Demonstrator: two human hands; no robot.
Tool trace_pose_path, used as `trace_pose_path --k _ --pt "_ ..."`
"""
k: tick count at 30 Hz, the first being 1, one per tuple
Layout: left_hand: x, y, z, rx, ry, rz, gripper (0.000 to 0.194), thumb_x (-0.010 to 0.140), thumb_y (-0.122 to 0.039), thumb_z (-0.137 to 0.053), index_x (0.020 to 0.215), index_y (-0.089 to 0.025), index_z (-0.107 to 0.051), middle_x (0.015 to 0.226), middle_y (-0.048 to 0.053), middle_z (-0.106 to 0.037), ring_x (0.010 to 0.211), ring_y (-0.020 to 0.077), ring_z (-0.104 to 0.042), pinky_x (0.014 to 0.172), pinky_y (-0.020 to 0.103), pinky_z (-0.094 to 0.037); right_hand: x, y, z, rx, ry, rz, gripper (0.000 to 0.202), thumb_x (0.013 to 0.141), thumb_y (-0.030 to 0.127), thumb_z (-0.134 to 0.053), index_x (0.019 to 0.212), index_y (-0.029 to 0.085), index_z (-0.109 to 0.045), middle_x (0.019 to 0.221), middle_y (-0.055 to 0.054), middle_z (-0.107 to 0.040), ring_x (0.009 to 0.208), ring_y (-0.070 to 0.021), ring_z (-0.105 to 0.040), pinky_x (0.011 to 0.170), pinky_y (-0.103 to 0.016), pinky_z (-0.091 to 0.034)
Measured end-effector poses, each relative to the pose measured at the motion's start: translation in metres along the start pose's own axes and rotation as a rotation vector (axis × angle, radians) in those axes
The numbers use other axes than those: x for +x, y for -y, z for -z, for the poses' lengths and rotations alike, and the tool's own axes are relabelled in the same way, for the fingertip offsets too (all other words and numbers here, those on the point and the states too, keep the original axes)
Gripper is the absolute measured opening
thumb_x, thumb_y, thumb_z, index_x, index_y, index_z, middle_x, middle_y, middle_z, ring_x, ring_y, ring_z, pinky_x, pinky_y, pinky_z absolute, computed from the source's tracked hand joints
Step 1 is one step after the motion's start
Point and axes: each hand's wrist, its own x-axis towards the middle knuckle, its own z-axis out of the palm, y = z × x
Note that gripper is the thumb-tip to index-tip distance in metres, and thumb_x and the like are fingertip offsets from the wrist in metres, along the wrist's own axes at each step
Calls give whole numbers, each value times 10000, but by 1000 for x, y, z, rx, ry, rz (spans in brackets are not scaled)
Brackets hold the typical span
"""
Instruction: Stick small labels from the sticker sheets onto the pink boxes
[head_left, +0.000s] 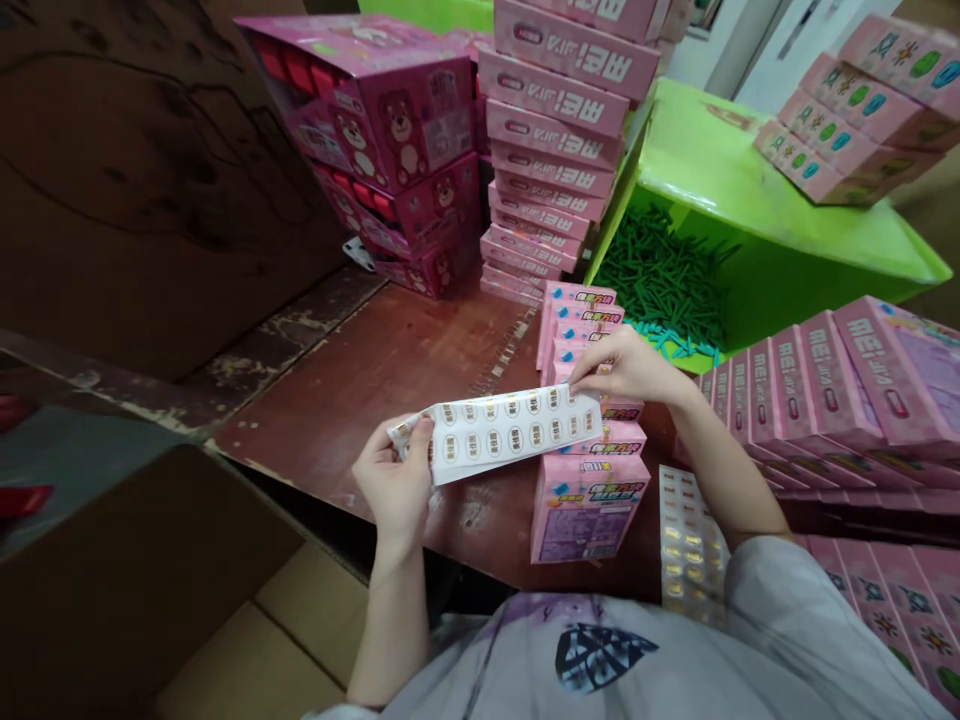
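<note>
Stretched between my two hands is a white sticker sheet (491,440) with rows of small oval labels in gold and dark print. My left hand (394,480) pinches its left end, thumb on top. At the upper right corner, the fingers of my right hand (615,370) are closed on its edge. Below and behind the sheet runs a row of small pink boxes (589,510), partly covered by the sheet and my right hand. Another sticker sheet (682,540), with gold labels, lies on the table by my right forearm.
Tall stacks of pink boxes (555,110) and magenta bear-print boxes (405,140) stand at the back of the brown table (337,390). A lime-green bin (787,260) holds many green sticks (660,270). More pink boxes (817,400) line the right; open cardboard (135,580) is at lower left.
</note>
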Motion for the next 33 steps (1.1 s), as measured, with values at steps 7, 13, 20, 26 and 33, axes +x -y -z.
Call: trace_pose_path --k 7,13,20,26,33 --pt "15 19 -9 -27 -97 112 367 661 -420 -740 849 -112 -673 741 27 -658 607 110 -577 545 208 -470 32 -42 27 128 -476 -11 140 791 299 -658 735 172 -679 799 -18 -712 760 -142 -660 753 -294 -531" --pt "34 39 14 60 -223 91 383 680 -422 -734 883 -103 -670 761 20 -654 624 120 -573 579 243 -481 71 -119 55 -358 -518 -276 62 725 204 -710 750 148 -702 762 -28 -709 763 -176 -636 840 -348 -460" --pt "50 79 60 157 -418 115 309 633 -355 -727 805 -106 -668 691 -6 -626 593 110 -540 563 242 -455 72 -138 47 -669 -415 -348 85 775 224 -697 845 210 -743 842 -17 -746 882 -232 -655 950 -435 -326" --pt "37 124 91 352 -358 170 374 667 -428 -707 864 -112 -672 715 10 -626 591 132 -547 591 281 -491 70 -131 44 -729 -443 -321 366 781 201 -712 1145 226 -685 1051 -69 -739 989 -273 -659 988 -488 -340" --pt "1 87 73 845 -235 -63 652 798 -518 -584 1272 -78 -505 1235 258 -568 1181 435 -526 1003 654 -369 31 -109 36 -182 -967 -269 178 868 300 -581 919 163 -683 877 -40 -714 807 -156 -666 813 -306 -491"
